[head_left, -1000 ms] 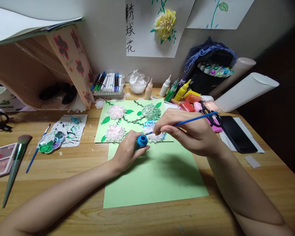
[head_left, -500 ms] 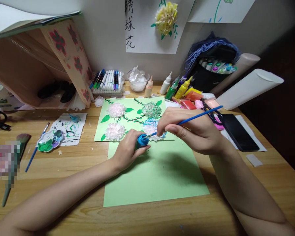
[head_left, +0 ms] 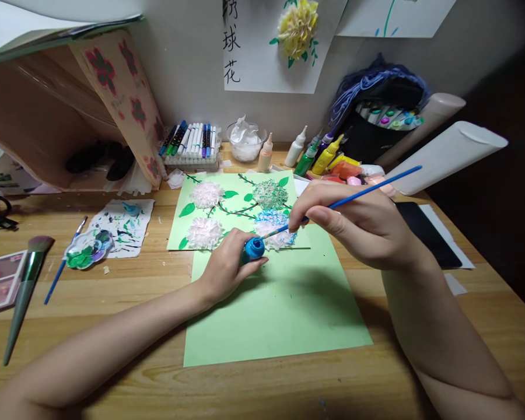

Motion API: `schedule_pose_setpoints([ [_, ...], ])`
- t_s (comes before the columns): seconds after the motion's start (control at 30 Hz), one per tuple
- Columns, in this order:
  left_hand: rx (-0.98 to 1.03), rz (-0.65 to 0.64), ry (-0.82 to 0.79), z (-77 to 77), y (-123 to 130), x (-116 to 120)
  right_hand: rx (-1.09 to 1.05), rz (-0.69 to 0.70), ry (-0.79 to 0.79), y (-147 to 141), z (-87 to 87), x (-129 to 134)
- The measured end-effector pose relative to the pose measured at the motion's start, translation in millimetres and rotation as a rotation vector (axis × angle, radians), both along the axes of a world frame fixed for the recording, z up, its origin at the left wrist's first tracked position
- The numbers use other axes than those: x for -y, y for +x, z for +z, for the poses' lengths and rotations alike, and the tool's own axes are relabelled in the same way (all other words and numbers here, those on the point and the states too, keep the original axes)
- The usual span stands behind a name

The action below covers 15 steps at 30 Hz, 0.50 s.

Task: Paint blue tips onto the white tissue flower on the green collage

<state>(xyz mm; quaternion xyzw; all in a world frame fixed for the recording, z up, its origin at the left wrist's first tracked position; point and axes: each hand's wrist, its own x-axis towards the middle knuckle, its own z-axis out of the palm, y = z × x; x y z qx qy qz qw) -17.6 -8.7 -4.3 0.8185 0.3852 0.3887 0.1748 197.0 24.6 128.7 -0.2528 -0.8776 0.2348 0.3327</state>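
Observation:
My left hand (head_left: 227, 265) is closed around a small blue paint bottle (head_left: 255, 248) with its mouth uncovered. Pinched in my right hand (head_left: 354, 224) is a thin blue paintbrush (head_left: 376, 186), its bristle end at the bottle's mouth. Just behind the bottle lies a green craft picture (head_left: 236, 198) with raised ruffled flowers, painted branches and leaves. One flower is green (head_left: 270, 195), another is partly blue (head_left: 269, 220), and two are pale pink (head_left: 205, 233). Beneath my hands a plain light green sheet (head_left: 275, 321) covers the desk.
On the left are a paint palette (head_left: 87, 249), a second paintbrush (head_left: 61, 271), a stained tissue (head_left: 129, 233) and a large makeup brush (head_left: 28, 291). Markers (head_left: 195, 140), a glass bowl (head_left: 246, 140) and paint bottles (head_left: 308, 156) line the back. A black phone (head_left: 429, 236) lies right.
My right hand has moved slightly to the right, drawing the brush tip back toward the bottle's rim. The left hand and bottle stay in place.

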Motion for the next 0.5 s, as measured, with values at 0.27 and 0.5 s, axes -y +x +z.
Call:
schedule_pose_setpoints([
  [0.27, -0.019, -0.011, -0.009, 0.7, 0, 0, 0.116, 0.019, 0.024, 3, 5.5, -1],
  [0.5, -0.013, -0.006, 0.006, 0.6, 1, 0, -0.008, -0.017, -0.016, 14, 7.2, 2],
])
